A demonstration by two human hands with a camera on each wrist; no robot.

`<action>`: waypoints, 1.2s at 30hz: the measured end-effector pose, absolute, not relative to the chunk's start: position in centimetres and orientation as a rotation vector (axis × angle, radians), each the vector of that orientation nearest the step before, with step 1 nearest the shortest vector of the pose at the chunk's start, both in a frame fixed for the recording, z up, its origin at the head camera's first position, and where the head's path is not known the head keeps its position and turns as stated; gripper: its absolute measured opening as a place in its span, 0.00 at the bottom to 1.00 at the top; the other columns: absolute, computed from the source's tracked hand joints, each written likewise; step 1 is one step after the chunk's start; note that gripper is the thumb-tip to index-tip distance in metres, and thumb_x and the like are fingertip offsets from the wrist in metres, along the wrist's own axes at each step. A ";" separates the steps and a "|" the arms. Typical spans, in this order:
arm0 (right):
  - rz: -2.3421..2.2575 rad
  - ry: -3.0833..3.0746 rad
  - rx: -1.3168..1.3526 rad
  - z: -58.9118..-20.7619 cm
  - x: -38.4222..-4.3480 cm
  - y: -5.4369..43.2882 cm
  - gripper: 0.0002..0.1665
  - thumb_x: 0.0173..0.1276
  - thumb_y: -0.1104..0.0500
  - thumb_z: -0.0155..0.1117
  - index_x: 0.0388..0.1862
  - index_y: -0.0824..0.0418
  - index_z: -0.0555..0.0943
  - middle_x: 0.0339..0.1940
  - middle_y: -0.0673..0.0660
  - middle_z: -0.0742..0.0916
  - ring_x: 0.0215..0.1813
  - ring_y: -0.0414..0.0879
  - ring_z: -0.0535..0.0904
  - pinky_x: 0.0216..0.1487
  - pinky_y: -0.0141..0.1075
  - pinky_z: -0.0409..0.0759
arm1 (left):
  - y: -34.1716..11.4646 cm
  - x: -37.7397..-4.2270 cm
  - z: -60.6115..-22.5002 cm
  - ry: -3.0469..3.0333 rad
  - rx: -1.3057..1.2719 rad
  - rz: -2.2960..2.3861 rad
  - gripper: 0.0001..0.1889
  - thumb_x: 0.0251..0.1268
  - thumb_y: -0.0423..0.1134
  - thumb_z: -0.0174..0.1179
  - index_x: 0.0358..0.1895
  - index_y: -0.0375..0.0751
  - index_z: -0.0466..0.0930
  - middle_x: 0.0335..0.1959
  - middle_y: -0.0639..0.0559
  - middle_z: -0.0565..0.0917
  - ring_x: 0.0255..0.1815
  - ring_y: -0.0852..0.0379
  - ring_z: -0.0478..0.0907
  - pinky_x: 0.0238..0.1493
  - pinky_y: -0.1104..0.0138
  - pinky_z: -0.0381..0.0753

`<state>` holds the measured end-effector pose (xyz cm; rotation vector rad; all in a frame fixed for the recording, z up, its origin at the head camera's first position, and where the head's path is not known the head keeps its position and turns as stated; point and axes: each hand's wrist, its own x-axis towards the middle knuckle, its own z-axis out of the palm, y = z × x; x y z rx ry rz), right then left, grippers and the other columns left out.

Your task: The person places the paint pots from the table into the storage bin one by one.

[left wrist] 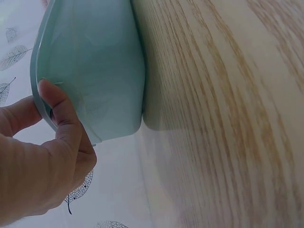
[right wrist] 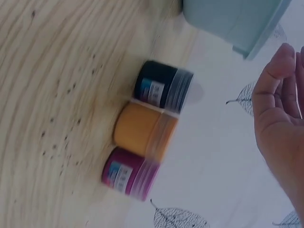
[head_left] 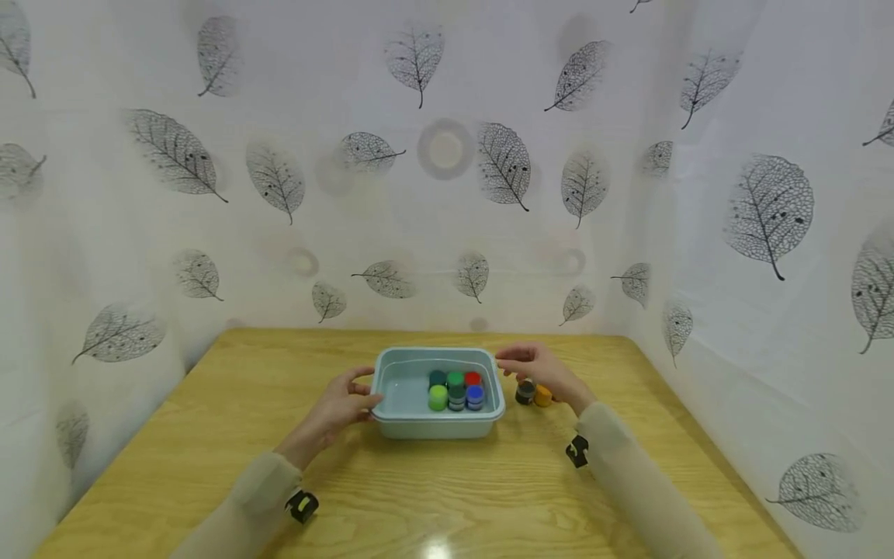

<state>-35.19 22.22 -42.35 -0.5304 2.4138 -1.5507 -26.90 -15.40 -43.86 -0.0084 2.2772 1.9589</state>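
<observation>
A pale blue-green plastic tub (head_left: 436,428) stands on the table, with several small paint jars (head_left: 456,397) grouped in its right half; their lids are green, red and blue. My left hand (head_left: 335,407) pinches the tub's left rim, the thumb on one side and fingers on the other in the left wrist view. Close to the tub's right rim is my right hand (head_left: 545,371), its fingers loosely bent and nothing visible in them; the right wrist view shows it apart from the tub. Below it stand a black jar (right wrist: 154,88), an orange jar (right wrist: 142,130) and a purple jar (right wrist: 128,173) in a row.
The wooden table (head_left: 447,489) carries the tub and jars. A white leaf-patterned curtain (head_left: 447,217) surrounds its back and sides. Dark bands with small devices (head_left: 303,505) sit on both wrists.
</observation>
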 end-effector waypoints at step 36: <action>-1.324 2.558 -0.433 -44.5 -35.9 32.5 0.25 0.63 0.65 0.67 0.59 0.71 0.77 0.52 0.67 0.84 0.48 0.51 0.81 0.50 0.46 0.83 | -15.3 -27.3 -44.0 2.273 -0.060 1.959 0.32 0.63 0.27 0.62 0.70 0.36 0.63 0.45 0.39 0.74 0.40 0.47 0.80 0.39 0.58 0.87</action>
